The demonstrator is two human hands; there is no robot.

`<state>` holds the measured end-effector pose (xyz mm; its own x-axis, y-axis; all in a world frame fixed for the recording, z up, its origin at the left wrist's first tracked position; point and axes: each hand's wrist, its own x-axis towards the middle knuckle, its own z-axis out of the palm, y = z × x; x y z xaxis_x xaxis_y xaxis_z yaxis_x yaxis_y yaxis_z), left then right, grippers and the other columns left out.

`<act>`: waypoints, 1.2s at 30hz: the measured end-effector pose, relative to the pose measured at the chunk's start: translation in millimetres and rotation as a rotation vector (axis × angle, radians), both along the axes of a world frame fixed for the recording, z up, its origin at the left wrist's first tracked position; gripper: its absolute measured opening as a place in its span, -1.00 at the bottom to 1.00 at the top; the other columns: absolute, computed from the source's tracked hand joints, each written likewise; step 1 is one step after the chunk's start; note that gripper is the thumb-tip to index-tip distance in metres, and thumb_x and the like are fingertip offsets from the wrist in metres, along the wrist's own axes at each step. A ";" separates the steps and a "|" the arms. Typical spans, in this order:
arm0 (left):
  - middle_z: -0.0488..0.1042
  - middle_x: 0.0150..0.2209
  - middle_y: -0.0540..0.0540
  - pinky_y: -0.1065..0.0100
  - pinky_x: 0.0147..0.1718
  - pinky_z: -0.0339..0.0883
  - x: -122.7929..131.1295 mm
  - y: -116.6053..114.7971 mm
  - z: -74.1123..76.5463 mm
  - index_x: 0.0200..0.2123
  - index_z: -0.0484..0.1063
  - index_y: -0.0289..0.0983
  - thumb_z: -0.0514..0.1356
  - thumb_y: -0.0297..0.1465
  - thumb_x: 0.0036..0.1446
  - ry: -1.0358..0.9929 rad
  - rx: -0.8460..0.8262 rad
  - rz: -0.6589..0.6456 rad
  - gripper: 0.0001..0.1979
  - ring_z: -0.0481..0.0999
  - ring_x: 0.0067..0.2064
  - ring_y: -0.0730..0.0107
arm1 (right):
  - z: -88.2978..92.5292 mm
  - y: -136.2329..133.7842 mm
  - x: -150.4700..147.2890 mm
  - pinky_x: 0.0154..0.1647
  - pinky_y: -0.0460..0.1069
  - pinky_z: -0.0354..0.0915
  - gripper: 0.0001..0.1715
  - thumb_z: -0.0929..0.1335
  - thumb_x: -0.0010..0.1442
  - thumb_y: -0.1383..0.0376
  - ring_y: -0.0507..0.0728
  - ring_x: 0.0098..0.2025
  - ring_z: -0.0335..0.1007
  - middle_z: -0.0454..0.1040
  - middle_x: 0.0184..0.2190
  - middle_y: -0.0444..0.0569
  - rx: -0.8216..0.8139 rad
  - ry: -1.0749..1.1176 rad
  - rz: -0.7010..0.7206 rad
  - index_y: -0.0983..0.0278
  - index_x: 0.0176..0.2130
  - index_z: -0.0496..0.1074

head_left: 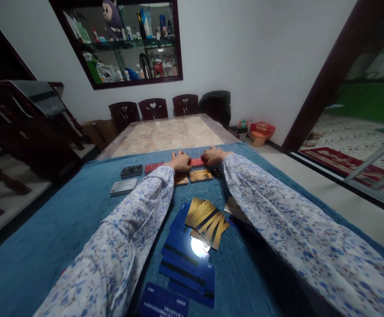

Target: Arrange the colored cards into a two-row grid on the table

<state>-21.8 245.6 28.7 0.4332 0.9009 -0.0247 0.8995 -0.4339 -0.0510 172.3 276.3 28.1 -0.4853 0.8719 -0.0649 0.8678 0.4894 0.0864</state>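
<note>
At the far side of the blue cloth, my left hand (180,162) and my right hand (213,156) are closed on the two ends of a stack of red cards (197,163). Gold card stacks (201,175) lie just in front of it. Left of my left hand are another red stack (153,167), a black stack (131,171) and a white stack (123,187). Nearer, gold cards (208,219) fan out over several blue cards (188,259). My right sleeve partly hides more cards (236,208). My fingertips are hard to make out.
The blue cloth (93,211) covers the near part of a marble-patterned table (168,132). Dark chairs (152,108) line its far end. A wall cabinet (139,44) holds bottles and a plush toy. Right of the table, an orange bin (258,138) stands on the floor.
</note>
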 end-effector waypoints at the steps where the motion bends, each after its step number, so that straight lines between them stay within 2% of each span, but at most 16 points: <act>1: 0.52 0.04 -0.28 -0.17 0.14 0.11 -0.3 0.2 -0.4 -0.12 0.54 -0.24 0.20 -0.36 0.11 0.000 0.004 0.000 -0.73 0.20 0.24 -0.16 | -0.9 1.3 0.8 -0.02 0.18 0.24 -0.50 0.38 0.07 0.26 0.38 0.15 0.27 0.50 0.13 0.06 0.011 0.006 0.008 0.13 0.03 0.57; 7: 0.44 0.16 -0.34 -0.23 0.17 0.06 -2.7 -2.5 -0.1 0.03 0.50 -0.26 0.19 -0.36 0.14 0.019 0.015 0.001 -0.63 0.10 0.32 -0.20 | -1.0 3.6 4.3 0.01 0.23 0.24 -0.37 0.35 0.07 0.29 0.43 0.20 0.21 0.43 0.22 0.09 0.004 0.017 0.002 0.14 0.15 0.50; 14: 0.43 0.17 -0.29 -0.22 0.19 0.04 -8.9 -9.5 0.1 0.06 0.50 -0.21 0.17 -0.41 0.16 -0.052 0.124 -0.008 -0.62 0.13 0.32 -0.15 | 5.8 -8.6 8.5 0.04 0.20 0.25 -0.41 0.33 0.21 0.23 0.42 0.22 0.21 0.44 0.23 0.08 0.040 0.074 0.026 0.14 0.22 0.46; 18: 0.45 0.14 -0.26 -0.22 0.17 0.04 -13.0 -16.4 3.1 0.05 0.51 -0.18 0.16 -0.37 0.20 -0.085 0.201 -0.037 -0.64 0.13 0.30 -0.14 | 13.1 -17.6 8.9 0.03 0.15 0.23 -0.47 0.35 0.23 0.21 0.38 0.18 0.24 0.51 0.15 0.11 0.084 0.131 0.072 0.21 0.17 0.50; 21: 0.47 0.11 -0.26 -0.20 0.17 0.03 -15.3 -24.7 8.3 0.05 0.52 -0.21 0.16 -0.40 0.20 -0.100 0.233 -0.049 -0.65 0.15 0.28 -0.10 | 19.7 -27.3 6.0 0.00 0.12 0.20 -0.61 0.33 0.28 0.23 0.33 0.12 0.28 0.57 0.04 0.13 0.138 0.161 0.095 0.25 0.04 0.57; 25: 0.50 0.05 -0.27 -0.15 0.15 0.03 -16.2 -37.7 15.9 -0.01 0.55 -0.24 0.15 -0.43 0.22 -0.126 0.257 -0.060 -0.70 0.21 0.23 -0.05 | 25.7 -42.9 -1.2 -0.05 0.11 0.15 -0.67 0.30 0.34 0.22 0.30 0.04 0.30 0.60 -0.04 0.17 0.229 0.179 0.103 0.28 -0.08 0.61; 32: 0.54 -0.09 -0.26 -0.11 0.07 0.03 -15.3 -60.5 24.9 -0.22 0.60 -0.24 0.10 -0.47 0.24 -0.169 0.287 -0.068 -0.75 0.25 0.14 -0.03 | 30.5 -66.9 -11.2 -0.08 0.09 0.08 -0.65 0.26 0.37 0.27 0.29 0.05 0.26 0.58 -0.03 0.16 0.294 0.242 0.098 0.28 -0.08 0.61; 36: 0.54 -0.13 -0.26 -0.09 0.06 0.02 -15.7 -73.1 27.1 -0.26 0.59 -0.24 0.09 -0.50 0.22 -0.165 0.302 -0.067 -0.75 0.25 0.12 -0.02 | 34.3 -80.0 -12.9 -0.11 0.09 0.06 -0.64 0.24 0.38 0.29 0.29 0.03 0.26 0.59 -0.06 0.17 0.324 0.268 0.121 0.29 -0.09 0.61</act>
